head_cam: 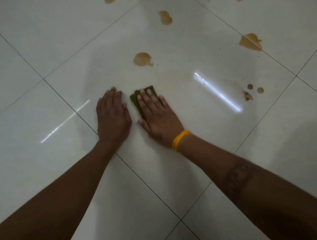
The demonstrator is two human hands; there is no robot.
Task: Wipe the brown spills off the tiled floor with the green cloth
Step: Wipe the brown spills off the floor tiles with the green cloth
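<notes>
Right hand (157, 116) fingers spread flat, pressing the green cloth (143, 100) to the tiled floor (40, 52) for wiping pressure. Left hand (112, 115) just left, fingers together, palm down, likely bracing. Brown spills (143, 59) lie farther out and right, unwiped.

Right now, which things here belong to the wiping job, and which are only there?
For the job:
- cloth, flat under the right hand
- spills, nearest one
- floor

Only there:
- left hand, flat on the floor, holding nothing
- wristband
- light streaks
</notes>
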